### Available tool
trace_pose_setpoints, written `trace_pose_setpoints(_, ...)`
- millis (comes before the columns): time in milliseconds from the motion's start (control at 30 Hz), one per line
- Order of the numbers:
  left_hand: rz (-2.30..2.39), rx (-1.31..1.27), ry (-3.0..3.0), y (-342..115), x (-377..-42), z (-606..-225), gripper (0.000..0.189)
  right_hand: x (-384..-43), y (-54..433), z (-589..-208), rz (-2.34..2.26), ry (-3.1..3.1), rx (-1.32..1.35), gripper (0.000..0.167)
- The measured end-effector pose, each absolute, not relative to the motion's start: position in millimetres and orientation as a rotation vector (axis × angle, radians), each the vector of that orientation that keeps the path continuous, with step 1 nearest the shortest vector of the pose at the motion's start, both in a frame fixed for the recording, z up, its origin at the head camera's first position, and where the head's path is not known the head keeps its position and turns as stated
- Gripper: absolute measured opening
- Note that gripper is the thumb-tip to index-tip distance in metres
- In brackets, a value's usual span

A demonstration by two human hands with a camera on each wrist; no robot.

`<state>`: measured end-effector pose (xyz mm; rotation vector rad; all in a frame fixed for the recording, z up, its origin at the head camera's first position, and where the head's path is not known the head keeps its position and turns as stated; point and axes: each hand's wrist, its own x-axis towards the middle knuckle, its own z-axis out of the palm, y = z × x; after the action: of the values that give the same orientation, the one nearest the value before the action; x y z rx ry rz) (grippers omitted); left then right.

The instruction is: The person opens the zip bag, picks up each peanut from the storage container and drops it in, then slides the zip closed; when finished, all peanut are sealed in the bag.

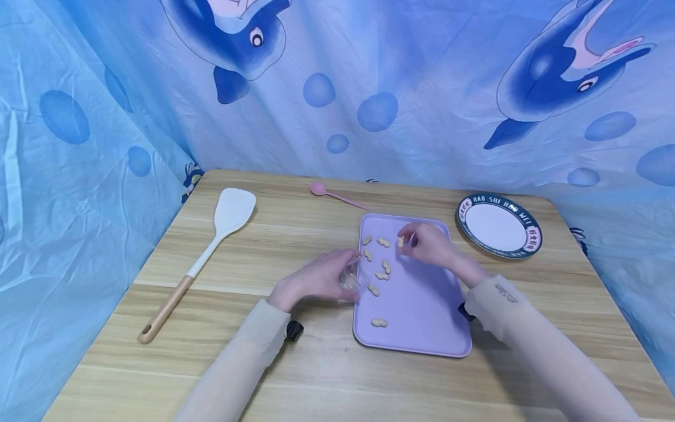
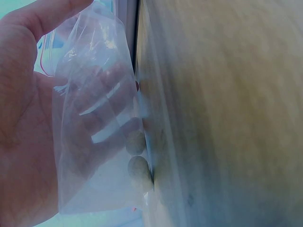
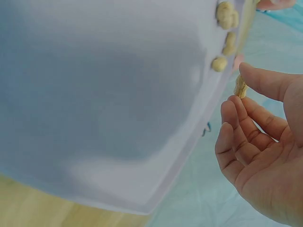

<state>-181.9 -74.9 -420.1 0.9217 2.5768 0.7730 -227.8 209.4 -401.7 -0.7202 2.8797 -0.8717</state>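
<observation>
Peanut (image 1: 401, 242) pinched in your right hand (image 1: 431, 243), bag (image 2: 102, 184) gripped in your left hand (image 1: 323, 278)

Your right hand pinches one peanut upright between the tip of the thumb and the fingertips; the other fingers curl loosely, and the palm lies below and to one side of the nut in the right wrist view. From the head view that nut sits over the far part of the purple tray (image 1: 416, 305), just right of the nearest loose peanut (image 1: 383, 242).

Seven loose peanuts lie on the tray, between your two hands and toward you. Six are gathered along its left side near your left hand; the seventh lies apart at the near left corner.

Your left hand grips the clear bag at the tray's left edge, thumb along the upper part and fingers showing through the plastic. Low in the bag, beside your palm, you have at least one peanut; the blur hides whether the two round lumps are one nut or two.

Past the tray's far edge lies a pink spoon (image 1: 319, 189), to its right a plate (image 1: 495, 227), and well off to the left a spatula (image 1: 232, 211).
</observation>
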Motion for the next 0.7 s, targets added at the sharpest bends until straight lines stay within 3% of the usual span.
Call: trace_pose_setpoints(700,0.771,0.932,2.584,-76,-182,-420,0.088,-191,174,-378,-0.868,2.810,-0.849,0.031)
